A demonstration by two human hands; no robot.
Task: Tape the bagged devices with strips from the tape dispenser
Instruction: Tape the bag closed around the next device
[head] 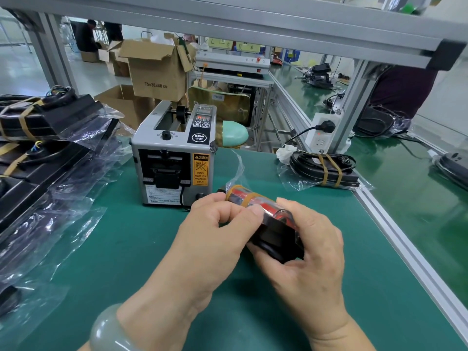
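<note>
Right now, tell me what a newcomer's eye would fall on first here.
The left hand and right hand grip a bagged device banded with tan tape, low in the middle. Just behind it stands the grey dispenser with its yellow caution label. A pile of bagged black devices fills the left edge.

Tabletop (126, 249) green. Tape dispenser (174, 148) silver-grey, black front, orange caution label (200, 169). Bagged device (276, 221) black and red, tan tape bands (235, 192). Bangle (109, 330) pale green.
</note>
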